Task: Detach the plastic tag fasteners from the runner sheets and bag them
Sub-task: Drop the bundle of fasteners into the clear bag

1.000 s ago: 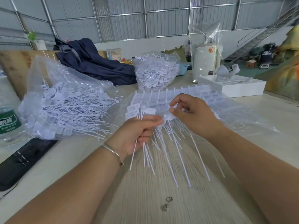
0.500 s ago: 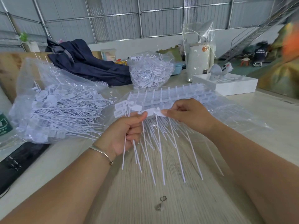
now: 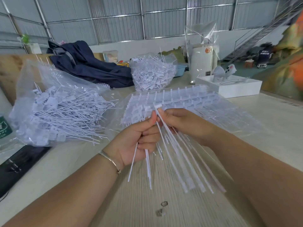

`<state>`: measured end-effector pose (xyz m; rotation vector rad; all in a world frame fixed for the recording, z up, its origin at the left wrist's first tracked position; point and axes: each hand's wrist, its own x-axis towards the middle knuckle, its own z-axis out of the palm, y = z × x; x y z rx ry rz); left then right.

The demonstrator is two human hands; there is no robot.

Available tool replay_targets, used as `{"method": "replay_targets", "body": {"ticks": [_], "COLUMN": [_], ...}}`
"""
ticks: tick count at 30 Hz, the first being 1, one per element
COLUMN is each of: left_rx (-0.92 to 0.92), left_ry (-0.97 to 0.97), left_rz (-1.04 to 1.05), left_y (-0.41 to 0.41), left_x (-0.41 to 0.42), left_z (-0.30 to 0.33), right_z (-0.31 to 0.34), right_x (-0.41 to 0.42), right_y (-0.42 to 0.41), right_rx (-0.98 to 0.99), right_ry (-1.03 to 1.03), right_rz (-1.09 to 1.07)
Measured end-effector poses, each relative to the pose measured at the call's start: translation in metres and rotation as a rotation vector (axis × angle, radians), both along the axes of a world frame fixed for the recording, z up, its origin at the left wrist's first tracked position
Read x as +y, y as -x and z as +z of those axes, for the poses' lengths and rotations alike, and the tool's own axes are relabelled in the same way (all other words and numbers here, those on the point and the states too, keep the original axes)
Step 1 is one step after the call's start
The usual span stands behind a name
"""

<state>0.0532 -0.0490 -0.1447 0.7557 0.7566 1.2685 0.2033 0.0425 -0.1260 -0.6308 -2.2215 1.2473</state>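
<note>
Both hands are closing together: left hand (image 3: 139, 141) gripping loose fasteners (image 3: 148, 163), right hand (image 3: 182, 123) seemingly pinching one; bag (image 3: 54, 108) filling, runner sheets (image 3: 188, 99) remaining.

Warehouse workshop: corrugated metal walls (image 3: 114, 22), steel staircase (image 3: 262, 35), worktable (image 3: 270, 128) with bagged fasteners (image 3: 62, 112).

White plastic tag fasteners (image 3: 172, 149), thin stems with flat heads, fan downward from a bunch held above the near centre of the table. Behind them the runner sheets (image 3: 180, 99) lie flat in clear wrapping, pegs upright. A clear bag (image 3: 54, 112) of loose fasteners slumps at left; another heaped bag (image 3: 152, 74) stands farther back.
</note>
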Motion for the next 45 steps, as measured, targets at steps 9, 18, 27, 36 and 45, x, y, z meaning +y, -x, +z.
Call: {"method": "replay_targets", "body": {"ticks": [9,18,27,36,45], "left_rx": [0.136,0.325,0.034,0.174,0.317], "left_ry": [0.007,0.164,0.126,0.045,-0.052], "left_rz": [0.221,0.438,0.403,0.432,0.381], "left_y": [0.004,0.011,0.004,0.004,0.003], "left_x": [0.005,0.007,0.007,0.011,0.004], "left_z": [0.002,-0.002,0.003,0.002,0.003], "right_z": [-0.005,0.005,0.007,0.023,0.018], "right_x": [0.01,0.015,0.007,-0.002,0.004], "right_y": [0.002,-0.006,-0.008,-0.015,-0.015], "right_rx": [0.029,0.25,0.145,0.364,0.125], "right_ry": [-0.313,-0.279,-0.292,-0.096,-0.232], "right_rz": [-0.269,-0.372,-0.282,-0.045,-0.221]}}
